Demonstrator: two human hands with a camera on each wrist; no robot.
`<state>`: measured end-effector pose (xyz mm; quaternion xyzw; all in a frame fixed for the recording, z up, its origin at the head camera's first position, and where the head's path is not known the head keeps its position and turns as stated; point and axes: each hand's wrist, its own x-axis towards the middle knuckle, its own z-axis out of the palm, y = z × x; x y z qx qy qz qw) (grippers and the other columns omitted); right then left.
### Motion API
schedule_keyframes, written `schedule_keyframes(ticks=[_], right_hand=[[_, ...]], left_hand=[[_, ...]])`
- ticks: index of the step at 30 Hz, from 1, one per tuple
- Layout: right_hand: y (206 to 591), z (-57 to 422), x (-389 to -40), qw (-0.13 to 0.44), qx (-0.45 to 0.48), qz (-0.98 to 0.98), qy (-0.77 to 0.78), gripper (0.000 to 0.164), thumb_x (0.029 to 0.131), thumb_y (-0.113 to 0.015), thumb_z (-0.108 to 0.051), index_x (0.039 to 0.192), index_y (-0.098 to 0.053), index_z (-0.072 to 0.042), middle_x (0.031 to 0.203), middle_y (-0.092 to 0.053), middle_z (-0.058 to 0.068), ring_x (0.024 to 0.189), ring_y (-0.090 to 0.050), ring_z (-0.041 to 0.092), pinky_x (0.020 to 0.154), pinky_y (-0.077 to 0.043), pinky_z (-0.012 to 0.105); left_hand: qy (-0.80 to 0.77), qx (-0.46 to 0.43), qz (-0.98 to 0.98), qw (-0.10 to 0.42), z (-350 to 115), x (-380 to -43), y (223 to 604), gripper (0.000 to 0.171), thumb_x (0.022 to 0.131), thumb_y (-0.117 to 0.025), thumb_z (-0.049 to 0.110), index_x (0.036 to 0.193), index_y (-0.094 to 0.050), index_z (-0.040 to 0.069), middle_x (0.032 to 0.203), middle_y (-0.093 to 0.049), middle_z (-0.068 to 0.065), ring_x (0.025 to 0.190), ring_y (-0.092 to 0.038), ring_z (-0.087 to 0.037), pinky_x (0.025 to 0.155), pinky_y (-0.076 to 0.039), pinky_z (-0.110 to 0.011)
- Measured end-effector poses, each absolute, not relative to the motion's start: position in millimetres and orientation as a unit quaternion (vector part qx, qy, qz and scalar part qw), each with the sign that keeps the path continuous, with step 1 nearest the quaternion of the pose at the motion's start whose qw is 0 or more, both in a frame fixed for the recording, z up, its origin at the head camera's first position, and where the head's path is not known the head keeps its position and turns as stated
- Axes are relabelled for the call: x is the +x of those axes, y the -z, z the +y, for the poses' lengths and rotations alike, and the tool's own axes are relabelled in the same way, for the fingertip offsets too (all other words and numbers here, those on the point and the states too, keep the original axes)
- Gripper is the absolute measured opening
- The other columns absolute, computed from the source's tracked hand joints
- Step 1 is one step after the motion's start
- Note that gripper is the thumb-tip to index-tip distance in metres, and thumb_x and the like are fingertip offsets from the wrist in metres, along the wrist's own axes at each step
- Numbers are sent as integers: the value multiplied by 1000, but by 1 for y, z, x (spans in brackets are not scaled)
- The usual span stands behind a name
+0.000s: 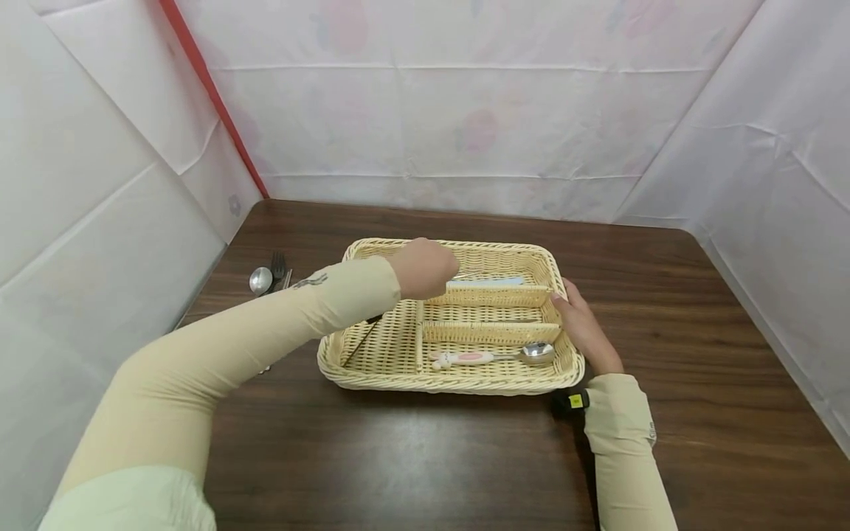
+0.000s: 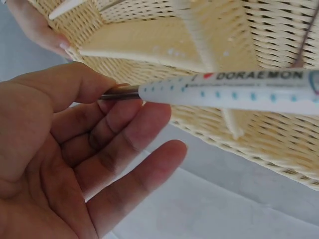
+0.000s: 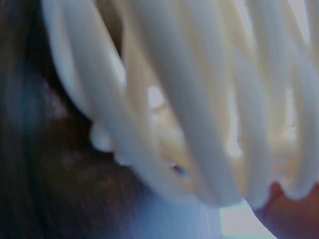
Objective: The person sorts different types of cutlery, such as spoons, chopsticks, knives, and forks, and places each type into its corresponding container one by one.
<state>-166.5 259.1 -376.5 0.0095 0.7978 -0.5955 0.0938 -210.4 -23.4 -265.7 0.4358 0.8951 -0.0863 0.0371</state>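
Note:
My left hand (image 1: 425, 269) is over the back of a cream woven basket (image 1: 438, 383). In the left wrist view its thumb and fingers pinch the thin metal neck of a utensil with a white, blue-dotted DORAEMON handle (image 2: 229, 92); its head is hidden in the hand. My right hand (image 1: 581, 324) holds the basket's right end, thumb at the rim. A spoon with a white and pink handle (image 1: 468, 358) lies in the front right compartment, a light-blue strip (image 1: 491, 282) in the back one. The right wrist view shows blurred weave (image 3: 189, 109) close up.
A thin dark utensil (image 1: 361, 345) leans in the basket's left compartment, partly behind my left arm. Left of the basket, a spoon (image 1: 261, 280) and a dark fork (image 1: 278, 263) lie on the brown table (image 1: 398, 457). White sheeting (image 1: 465, 133) surrounds the table's back and sides.

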Motion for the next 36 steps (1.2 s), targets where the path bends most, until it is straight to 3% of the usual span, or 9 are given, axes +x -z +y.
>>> schedule_keyframes(ticks=[7,11,15,20,28,36], right_hand=[[378,261,-163,94,18,787,610,56,105,-26,-24,153,-1,-11,154,-14,21,137,-23,36,110,-19,49],[378,260,-161,91,16,790,606,55,105,-26,-23,153,-2,-10,154,-15,22,136,-25,37,110,-20,50],[378,259,-159,87,16,782,617,54,105,-26,-21,153,-3,-10,152,-18,24,135,-28,39,108,-23,51],[379,255,-160,84,16,771,631,54,105,-26,-20,153,-4,-9,151,-20,24,134,-29,38,108,-24,49],[383,242,-164,72,-1,774,629,52,105,-27,-16,151,-7,-4,150,-22,25,132,-31,36,109,-23,48],[380,234,-165,69,6,793,605,54,105,-30,-19,152,-8,-5,153,-18,21,138,-23,33,112,-17,45]], left_hand=[[87,468,877,69,12,-212,271,25,91,-52,0,71,-48,14,64,-39,3,61,-31,-12,56,-31,-27],[108,482,867,71,29,-213,273,25,95,-48,2,73,-47,15,66,-37,4,62,-30,-11,57,-29,-26],[140,500,853,58,45,-215,277,22,98,-47,6,80,-57,14,72,-48,3,63,-35,-11,59,-35,-26],[178,518,836,38,61,-214,284,18,97,-51,9,99,-68,13,94,-66,0,73,-56,-12,72,-50,-28],[195,516,833,33,66,-216,299,19,95,-53,9,101,-70,14,97,-69,1,77,-60,-11,72,-53,-28],[186,505,839,80,66,-226,313,18,95,-54,8,106,-68,13,105,-67,-1,89,-63,-15,78,-52,-29]])
